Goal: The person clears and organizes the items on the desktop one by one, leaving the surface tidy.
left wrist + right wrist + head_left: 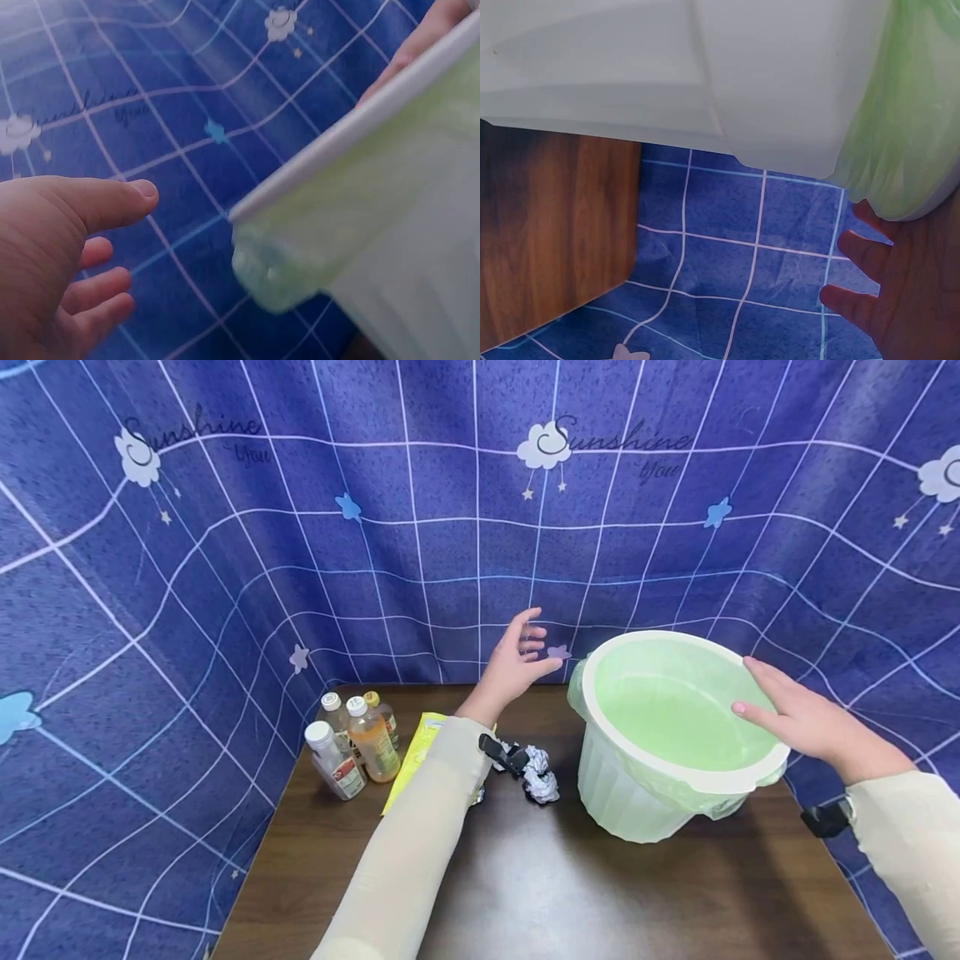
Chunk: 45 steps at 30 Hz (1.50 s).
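A pale green trash bin (615, 777) with a white rim and a thin green bag lining it stands on the right half of the table. My right hand (806, 718) is at its right rim, thumb over the inside, fingers along the outside. In the right wrist view, the fingers (862, 262) show below the bag's folded edge. My left hand (517, 656) is raised left of the bin, thumb spread from loosely bent fingers, holding nothing. The left wrist view shows a gap between this hand (67, 247) and the bag bulging under the rim (315, 161).
Several capped bottles (375, 747) cluster at the table's back left. Beside them lies a yellow packet (412, 760), partly under my left forearm. Crumpled silvery wads (540, 777) lie between it and the bin. A blue checked curtain (450, 527) surrounds the brown table (525, 885).
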Motion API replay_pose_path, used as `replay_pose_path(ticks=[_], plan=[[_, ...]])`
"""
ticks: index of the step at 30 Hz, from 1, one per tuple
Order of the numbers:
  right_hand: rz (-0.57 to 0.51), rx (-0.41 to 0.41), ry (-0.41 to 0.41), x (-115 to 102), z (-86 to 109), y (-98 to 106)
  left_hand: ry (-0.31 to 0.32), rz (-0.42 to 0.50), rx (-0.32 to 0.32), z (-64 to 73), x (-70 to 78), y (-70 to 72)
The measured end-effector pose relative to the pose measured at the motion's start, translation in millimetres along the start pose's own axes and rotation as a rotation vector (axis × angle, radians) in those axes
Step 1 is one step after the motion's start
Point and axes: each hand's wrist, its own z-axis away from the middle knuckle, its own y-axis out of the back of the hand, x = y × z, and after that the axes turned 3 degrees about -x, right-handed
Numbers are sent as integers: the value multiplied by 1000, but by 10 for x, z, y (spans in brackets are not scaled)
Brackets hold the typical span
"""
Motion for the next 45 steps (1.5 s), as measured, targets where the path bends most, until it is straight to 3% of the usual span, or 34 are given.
replay_pose_path(ticks=[9, 15, 25, 37, 45], plan=[[-12, -22, -32, 10, -2, -4, 29, -1, 73, 95, -464, 124], [-6, -24, -34, 21, -8, -4, 66, 42, 125, 266, -859, 88], [-30, -28, -32, 9, -9, -3, 122, 78, 182, 508, -1334, 13], [-28, -8, -18, 10, 2, 1, 169, 85, 207, 740, -1941, -81], [-16, -2, -22, -6, -9, -3, 231, 97, 199, 892, -2171, -156]])
